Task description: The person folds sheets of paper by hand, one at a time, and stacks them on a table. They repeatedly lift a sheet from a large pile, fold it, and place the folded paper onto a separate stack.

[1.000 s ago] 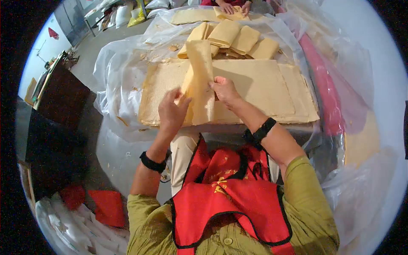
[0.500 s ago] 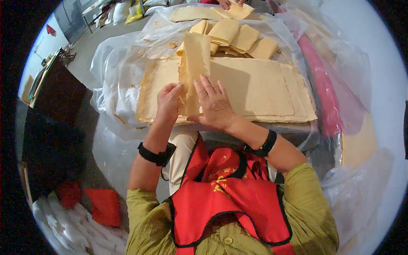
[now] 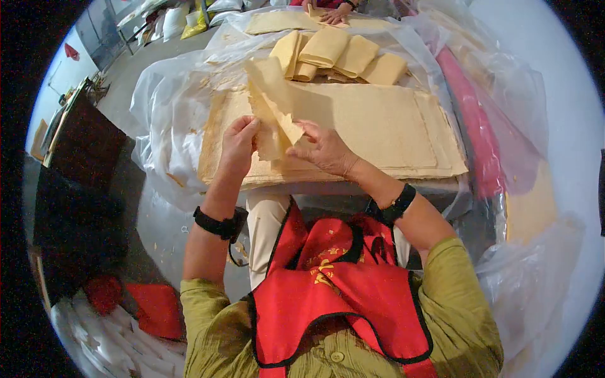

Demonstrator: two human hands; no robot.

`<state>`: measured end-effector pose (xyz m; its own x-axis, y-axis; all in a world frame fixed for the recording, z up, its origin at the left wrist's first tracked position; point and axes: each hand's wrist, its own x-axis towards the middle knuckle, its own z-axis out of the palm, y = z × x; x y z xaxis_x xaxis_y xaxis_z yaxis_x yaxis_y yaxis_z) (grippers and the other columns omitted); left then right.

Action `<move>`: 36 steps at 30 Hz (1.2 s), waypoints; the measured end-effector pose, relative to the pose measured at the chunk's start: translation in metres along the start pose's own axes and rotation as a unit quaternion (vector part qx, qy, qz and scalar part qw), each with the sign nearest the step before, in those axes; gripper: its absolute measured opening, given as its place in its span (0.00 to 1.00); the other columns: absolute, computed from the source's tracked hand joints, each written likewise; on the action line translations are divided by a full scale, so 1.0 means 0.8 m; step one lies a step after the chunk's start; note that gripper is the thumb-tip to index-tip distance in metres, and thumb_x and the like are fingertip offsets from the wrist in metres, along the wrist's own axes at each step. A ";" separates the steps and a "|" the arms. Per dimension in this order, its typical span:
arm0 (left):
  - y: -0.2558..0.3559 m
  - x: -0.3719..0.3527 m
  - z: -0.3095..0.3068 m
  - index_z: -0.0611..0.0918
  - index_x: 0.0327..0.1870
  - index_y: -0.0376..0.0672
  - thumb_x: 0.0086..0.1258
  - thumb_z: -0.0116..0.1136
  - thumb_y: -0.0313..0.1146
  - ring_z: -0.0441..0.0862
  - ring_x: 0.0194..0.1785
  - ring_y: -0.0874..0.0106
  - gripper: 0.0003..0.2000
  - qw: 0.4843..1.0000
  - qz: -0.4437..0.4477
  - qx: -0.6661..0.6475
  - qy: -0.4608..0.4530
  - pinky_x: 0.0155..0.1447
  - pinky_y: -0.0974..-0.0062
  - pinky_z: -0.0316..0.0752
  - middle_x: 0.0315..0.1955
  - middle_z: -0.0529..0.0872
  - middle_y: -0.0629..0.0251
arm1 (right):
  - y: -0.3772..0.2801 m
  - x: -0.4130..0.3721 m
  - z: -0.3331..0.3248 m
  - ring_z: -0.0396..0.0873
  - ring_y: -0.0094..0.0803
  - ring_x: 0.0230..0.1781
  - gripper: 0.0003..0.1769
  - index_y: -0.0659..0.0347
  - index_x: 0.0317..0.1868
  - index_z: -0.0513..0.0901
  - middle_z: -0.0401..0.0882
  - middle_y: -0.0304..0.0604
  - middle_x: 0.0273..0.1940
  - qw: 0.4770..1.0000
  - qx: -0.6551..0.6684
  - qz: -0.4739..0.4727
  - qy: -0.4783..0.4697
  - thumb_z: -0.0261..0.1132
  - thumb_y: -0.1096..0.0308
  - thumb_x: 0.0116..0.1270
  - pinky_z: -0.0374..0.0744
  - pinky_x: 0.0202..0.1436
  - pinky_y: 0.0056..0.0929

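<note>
A thin tan sheet point(image 3: 268, 113) with ragged edges, folded lengthwise, is held up at a tilt between my hands. My left hand point(image 3: 239, 145) pinches its left edge between thumb and fingers. Against its right side my right hand point(image 3: 324, 151) is closed, thumb and fingers gripping a turned-over corner. Both hands are above a broad flat stack of similar tan sheets point(image 3: 372, 126). What the sheet is made of cannot be told for certain.
Behind the stack lie several folded tan bundles point(image 3: 328, 47). Across the table, another person's hand point(image 3: 335, 16) presses on a tan sheet. Clear plastic point(image 3: 167, 94) drapes the table, and a pink plastic-covered roll point(image 3: 472, 120) runs along the right side.
The folded sheet has tilted left and its lower right corner has turned over. My right hand has gone from lying flat on it to gripping it. My left hand shifted slightly left.
</note>
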<state>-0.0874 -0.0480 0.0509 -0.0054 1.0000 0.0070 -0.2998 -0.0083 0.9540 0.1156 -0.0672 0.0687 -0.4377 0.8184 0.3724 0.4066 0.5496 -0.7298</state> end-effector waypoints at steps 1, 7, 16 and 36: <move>-0.006 0.006 -0.005 0.77 0.32 0.42 0.64 0.53 0.32 0.71 0.23 0.83 0.04 1.000 0.002 -0.005 0.000 0.25 0.85 0.67 0.23 0.77 0.73 | -0.001 0.001 -0.002 0.76 0.38 0.45 0.26 0.68 0.48 0.74 0.76 0.52 0.44 0.998 0.043 0.045 -0.002 0.64 0.57 0.55 0.74 0.47 0.31; -0.001 0.001 0.006 0.77 0.32 0.40 0.62 0.53 0.32 0.71 0.23 0.82 0.05 0.995 0.039 0.073 0.046 0.25 0.83 0.66 0.22 0.76 0.74 | 0.002 0.009 -0.006 0.78 0.27 0.28 0.13 0.68 0.36 0.77 0.80 0.43 0.30 0.986 -0.081 0.100 0.107 0.59 0.64 0.59 0.77 0.33 0.29; -0.025 0.032 -0.135 0.79 0.32 0.37 0.59 0.54 0.31 0.77 0.27 0.71 0.07 0.881 0.068 0.445 0.143 0.33 0.74 0.71 0.23 0.79 0.62 | 0.058 -0.027 -0.092 0.80 0.33 0.28 0.14 0.68 0.41 0.70 0.77 0.47 0.36 0.842 0.372 0.247 0.304 0.59 0.68 0.59 0.82 0.29 0.29; -0.081 0.015 0.072 0.75 0.40 0.30 0.54 0.63 0.39 0.80 0.26 0.63 0.21 0.947 -0.067 0.313 0.001 0.25 0.69 0.75 0.24 0.80 0.54 | 0.057 -0.169 -0.064 0.80 0.37 0.33 0.13 0.64 0.41 0.74 0.79 0.47 0.34 0.734 0.497 0.404 0.225 0.57 0.62 0.63 0.80 0.34 0.32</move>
<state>-0.0134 -0.0349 0.0063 -0.0089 0.9918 -0.1277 0.3274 0.1235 0.9368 0.2341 -0.1445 0.0143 0.0251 0.9052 -0.4243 -0.4955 -0.3574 -0.7917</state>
